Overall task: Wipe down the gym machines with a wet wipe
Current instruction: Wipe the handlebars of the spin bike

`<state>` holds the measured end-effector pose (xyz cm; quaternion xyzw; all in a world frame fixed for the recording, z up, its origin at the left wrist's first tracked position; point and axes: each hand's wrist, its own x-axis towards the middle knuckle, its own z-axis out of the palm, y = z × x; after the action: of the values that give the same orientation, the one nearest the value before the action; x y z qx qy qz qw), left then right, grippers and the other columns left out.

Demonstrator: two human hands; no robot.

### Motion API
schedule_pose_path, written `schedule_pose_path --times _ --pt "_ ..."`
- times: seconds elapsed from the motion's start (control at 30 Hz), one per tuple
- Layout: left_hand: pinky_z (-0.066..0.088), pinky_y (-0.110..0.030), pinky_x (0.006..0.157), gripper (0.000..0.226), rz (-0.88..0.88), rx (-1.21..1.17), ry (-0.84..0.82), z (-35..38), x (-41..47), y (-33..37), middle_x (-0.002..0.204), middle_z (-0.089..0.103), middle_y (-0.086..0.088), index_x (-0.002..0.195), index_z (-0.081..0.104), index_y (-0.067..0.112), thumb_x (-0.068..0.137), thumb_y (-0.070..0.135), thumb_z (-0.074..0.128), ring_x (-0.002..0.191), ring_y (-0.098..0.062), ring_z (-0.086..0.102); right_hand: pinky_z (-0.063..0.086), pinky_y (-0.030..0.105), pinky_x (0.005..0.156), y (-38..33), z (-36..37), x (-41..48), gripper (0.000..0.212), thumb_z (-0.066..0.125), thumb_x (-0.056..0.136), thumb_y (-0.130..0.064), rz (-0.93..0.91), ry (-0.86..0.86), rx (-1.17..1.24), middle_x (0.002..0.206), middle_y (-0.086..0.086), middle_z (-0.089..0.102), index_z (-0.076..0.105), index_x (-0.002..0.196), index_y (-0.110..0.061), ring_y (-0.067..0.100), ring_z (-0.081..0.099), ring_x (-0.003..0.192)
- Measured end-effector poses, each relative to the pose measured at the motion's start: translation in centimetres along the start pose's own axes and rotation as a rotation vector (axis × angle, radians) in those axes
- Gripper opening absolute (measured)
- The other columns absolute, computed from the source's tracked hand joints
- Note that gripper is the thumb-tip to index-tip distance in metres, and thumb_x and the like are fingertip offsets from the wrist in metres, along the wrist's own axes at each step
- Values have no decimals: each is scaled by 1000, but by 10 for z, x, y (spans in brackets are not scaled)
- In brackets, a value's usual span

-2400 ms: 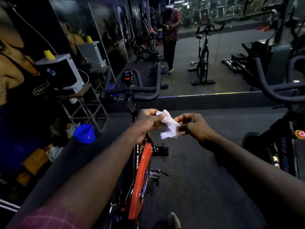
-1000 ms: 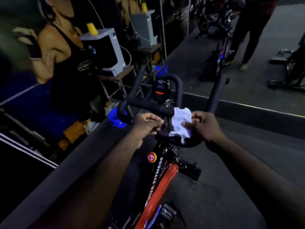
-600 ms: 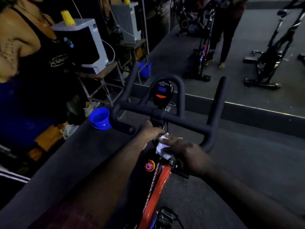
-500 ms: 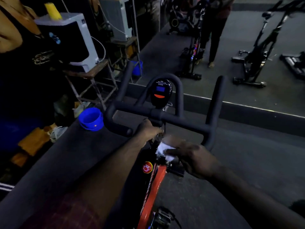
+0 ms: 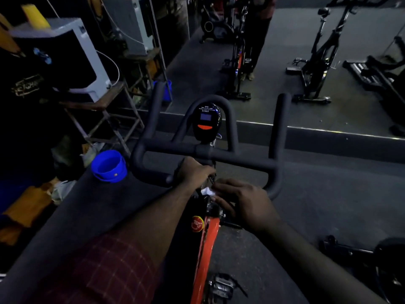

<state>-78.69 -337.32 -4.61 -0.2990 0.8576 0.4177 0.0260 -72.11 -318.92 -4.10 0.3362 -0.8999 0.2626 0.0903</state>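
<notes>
An exercise bike with an orange frame (image 5: 207, 244) and black handlebars (image 5: 238, 159) stands right in front of me, its small console (image 5: 206, 120) at the bar's centre. My left hand (image 5: 194, 172) grips the stem just under the handlebar crossbar. My right hand (image 5: 243, 204) lies over the white wet wipe (image 5: 207, 191) and presses it on the stem below the bars. Only a small corner of the wipe shows between the two hands.
A blue bucket (image 5: 109, 166) sits on the floor left of the bars. Behind it a metal stand (image 5: 105, 113) carries a white box (image 5: 87, 60). A wall mirror ahead reflects other bikes (image 5: 317, 62) and a standing person (image 5: 256, 40). Another machine (image 5: 372, 260) is at lower right.
From holding the wipe in the air with both hands, I brought it to the bike. My right hand moved it from the handlebar down onto the stem, and my left hand took hold there.
</notes>
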Motion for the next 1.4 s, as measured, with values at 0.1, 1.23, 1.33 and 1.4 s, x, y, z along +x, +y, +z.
schedule_pose_path --times 0.1,1.23,1.33,1.4 --pt "58 -30 65 45 10 -5 -2 0 -3 2 80 75 5 79 74 18 48 49 82 74 -19 70 55 36 70 -8 3 12 33 40 101 -54 -57 -137 -185 122 -11 60 60 119 -36 19 65 105" --pt "48 -23 53 36 35 -109 -14 3 5 -7 69 74 7 75 79 20 48 43 87 66 -14 71 46 33 55 -1 -8 69 33 47 105 -19 565 -614 645 73 11 70 65 80 -9 22 59 57" --pt "58 -29 58 41 32 -95 -17 6 8 -9 64 74 7 71 79 21 39 46 82 65 -17 74 56 41 74 3 -4 45 46 34 101 -54 422 -307 103 91 4 76 67 91 -23 26 71 83" --pt "60 -31 57 42 34 -102 -16 8 10 -10 64 74 6 70 78 20 37 45 83 63 -18 74 51 39 77 -2 8 8 46 28 102 -58 301 -81 -215 105 -3 75 63 118 -34 25 69 96"
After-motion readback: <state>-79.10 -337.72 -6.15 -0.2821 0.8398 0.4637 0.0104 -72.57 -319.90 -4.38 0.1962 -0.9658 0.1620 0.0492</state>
